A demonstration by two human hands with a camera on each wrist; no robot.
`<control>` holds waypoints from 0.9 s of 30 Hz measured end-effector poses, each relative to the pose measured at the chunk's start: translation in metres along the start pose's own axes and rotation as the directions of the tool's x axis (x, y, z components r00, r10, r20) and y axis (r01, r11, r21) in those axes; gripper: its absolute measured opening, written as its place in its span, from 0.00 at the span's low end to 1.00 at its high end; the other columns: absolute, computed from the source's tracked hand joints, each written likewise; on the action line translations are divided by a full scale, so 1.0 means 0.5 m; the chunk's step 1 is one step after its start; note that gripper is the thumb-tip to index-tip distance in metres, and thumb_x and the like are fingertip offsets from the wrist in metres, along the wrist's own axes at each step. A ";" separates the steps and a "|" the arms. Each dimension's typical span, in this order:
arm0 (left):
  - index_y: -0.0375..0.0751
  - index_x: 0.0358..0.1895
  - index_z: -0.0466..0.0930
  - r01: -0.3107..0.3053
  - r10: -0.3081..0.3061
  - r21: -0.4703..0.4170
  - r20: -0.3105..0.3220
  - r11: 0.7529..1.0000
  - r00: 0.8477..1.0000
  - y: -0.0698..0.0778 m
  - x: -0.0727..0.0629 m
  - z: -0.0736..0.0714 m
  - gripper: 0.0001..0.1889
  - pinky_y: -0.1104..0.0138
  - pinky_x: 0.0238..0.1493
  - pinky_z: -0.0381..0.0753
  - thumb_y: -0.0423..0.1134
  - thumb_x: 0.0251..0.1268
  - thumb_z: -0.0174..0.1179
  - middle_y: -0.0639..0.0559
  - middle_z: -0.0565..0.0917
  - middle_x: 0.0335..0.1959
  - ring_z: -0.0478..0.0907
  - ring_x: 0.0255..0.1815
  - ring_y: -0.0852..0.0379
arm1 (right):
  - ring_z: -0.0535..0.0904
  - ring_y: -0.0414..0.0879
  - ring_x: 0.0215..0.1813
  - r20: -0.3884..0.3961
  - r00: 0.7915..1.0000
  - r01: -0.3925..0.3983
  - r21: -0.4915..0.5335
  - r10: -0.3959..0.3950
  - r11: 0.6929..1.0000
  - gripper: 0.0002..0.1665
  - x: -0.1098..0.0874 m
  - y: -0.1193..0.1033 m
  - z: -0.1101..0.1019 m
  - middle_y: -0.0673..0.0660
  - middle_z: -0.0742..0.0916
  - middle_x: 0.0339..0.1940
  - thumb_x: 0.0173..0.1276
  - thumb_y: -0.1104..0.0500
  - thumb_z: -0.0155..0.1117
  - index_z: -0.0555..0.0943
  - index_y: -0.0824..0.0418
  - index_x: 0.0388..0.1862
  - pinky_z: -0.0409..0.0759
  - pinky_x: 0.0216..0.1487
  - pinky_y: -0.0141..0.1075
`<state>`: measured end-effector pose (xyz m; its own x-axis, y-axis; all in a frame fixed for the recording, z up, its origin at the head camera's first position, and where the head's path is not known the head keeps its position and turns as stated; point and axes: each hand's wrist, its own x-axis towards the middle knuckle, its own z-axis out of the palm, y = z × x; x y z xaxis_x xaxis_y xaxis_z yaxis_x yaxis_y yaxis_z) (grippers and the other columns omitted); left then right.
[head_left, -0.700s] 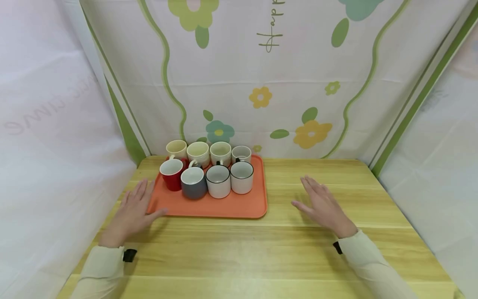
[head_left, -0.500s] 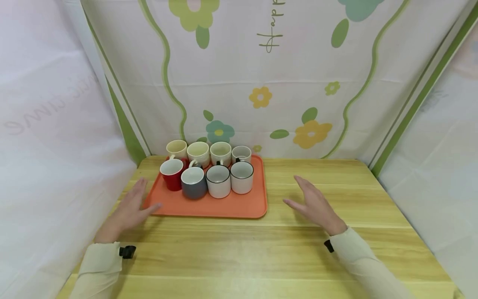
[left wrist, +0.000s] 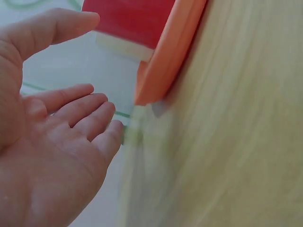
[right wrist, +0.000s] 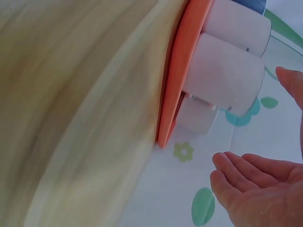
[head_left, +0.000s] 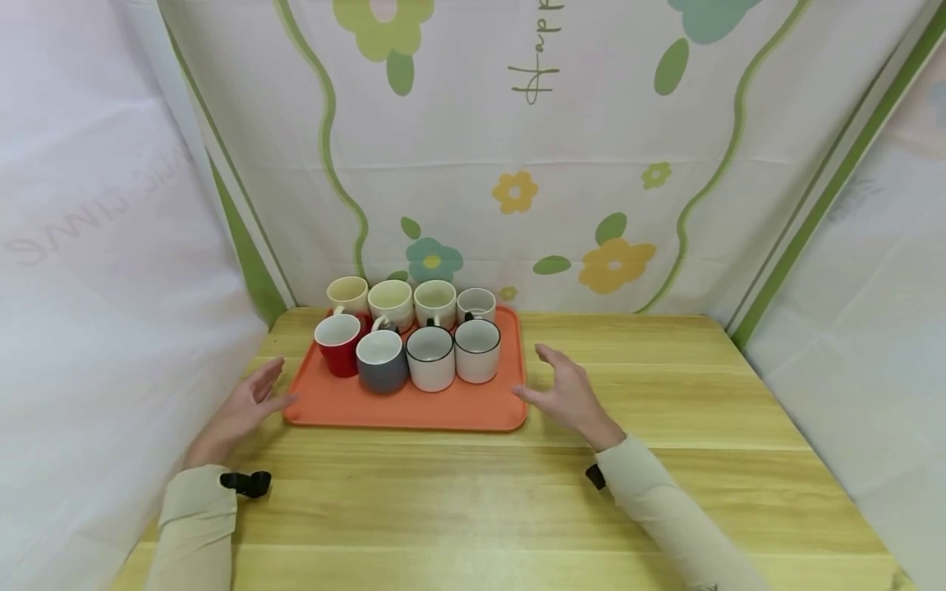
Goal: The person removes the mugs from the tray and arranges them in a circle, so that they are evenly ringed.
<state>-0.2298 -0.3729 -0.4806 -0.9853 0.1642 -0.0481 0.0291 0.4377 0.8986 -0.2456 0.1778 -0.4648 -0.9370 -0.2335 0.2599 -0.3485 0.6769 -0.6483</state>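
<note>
An orange tray [head_left: 399,413] lies on the wooden table and bears two rows of mugs. In its front row stand a red mug [head_left: 342,349], a grey-blue mug [head_left: 383,365] and two white mugs with black rims [head_left: 432,361]. My left hand [head_left: 240,414] is beside the tray's left edge, thumb spread from the fingers, holding nothing. The left wrist view shows a gap between that hand [left wrist: 61,127] and the tray corner [left wrist: 161,71]. Near the right edge is my right hand [head_left: 571,398], its fingers extended; the right wrist view shows nothing in its palm [right wrist: 265,189].
Behind the front row are cream mugs [head_left: 392,302] and a whitish cup [head_left: 476,304], partly hidden. A flowered cloth [head_left: 576,131] hangs directly behind the table [head_left: 473,501]. White cloth sides [head_left: 111,287] stand at left and right.
My right hand has moved left, from over the table to the tray's right edge. The left hand has shifted slightly left and its fingers have turned inward. Tray and mugs stay put.
</note>
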 end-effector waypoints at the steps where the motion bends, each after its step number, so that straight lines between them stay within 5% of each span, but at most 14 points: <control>1: 0.32 0.86 0.38 0.001 -0.001 -0.019 -0.004 1.000 1.000 -0.006 -0.002 -0.004 0.48 0.77 0.84 0.56 0.38 0.77 0.63 0.30 0.43 0.87 0.41 0.87 0.28 | 0.74 0.64 0.78 0.002 1.000 0.005 0.008 -0.005 1.000 0.56 0.002 -0.004 0.008 0.69 0.77 0.77 0.63 0.43 0.81 0.66 0.68 0.81 0.77 0.76 0.61; 3: 0.32 0.86 0.38 0.012 -0.012 -0.057 -0.007 0.998 1.000 -0.017 -0.005 -0.009 0.48 0.87 0.76 0.58 0.38 0.78 0.62 0.30 0.43 0.88 0.41 0.87 0.29 | 0.75 0.63 0.77 0.010 1.000 0.009 0.026 -0.010 1.000 0.56 0.008 -0.012 0.022 0.68 0.78 0.77 0.63 0.42 0.81 0.67 0.67 0.81 0.77 0.76 0.60; 10: 0.33 0.86 0.35 0.049 -0.046 -0.187 0.019 0.981 0.999 -0.031 -0.013 -0.020 0.48 0.79 0.77 0.66 0.33 0.78 0.60 0.31 0.39 0.88 0.38 0.88 0.31 | 0.73 0.58 0.80 0.042 0.996 -0.081 0.115 0.076 0.990 0.56 0.034 -0.038 0.053 0.61 0.76 0.79 0.63 0.40 0.80 0.66 0.58 0.83 0.75 0.78 0.60; 22: 0.26 0.84 0.32 -0.005 0.031 -0.295 0.084 0.956 0.996 -0.036 0.010 -0.010 0.46 0.76 0.80 0.63 0.19 0.72 0.54 0.25 0.36 0.86 0.34 0.87 0.31 | 0.69 0.58 0.82 0.015 0.985 -0.168 0.287 0.171 0.943 0.56 0.077 -0.057 0.090 0.62 0.74 0.81 0.64 0.43 0.80 0.64 0.61 0.83 0.70 0.82 0.59; 27: 0.23 0.84 0.33 -0.013 0.046 -0.320 0.094 0.947 0.995 -0.045 0.006 -0.010 0.46 0.83 0.72 0.69 0.17 0.72 0.53 0.22 0.36 0.85 0.42 0.89 0.44 | 0.70 0.58 0.82 -0.002 0.984 -0.170 0.314 0.180 0.934 0.59 0.088 -0.062 0.101 0.61 0.75 0.81 0.60 0.39 0.82 0.65 0.59 0.83 0.70 0.82 0.59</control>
<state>-0.2340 -0.3865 -0.4987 -0.9628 0.2659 -0.0476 -0.0133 0.1291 0.9915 -0.2774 0.1111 -0.4694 -0.9843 -0.1065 0.1405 -0.1738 0.4529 -0.8745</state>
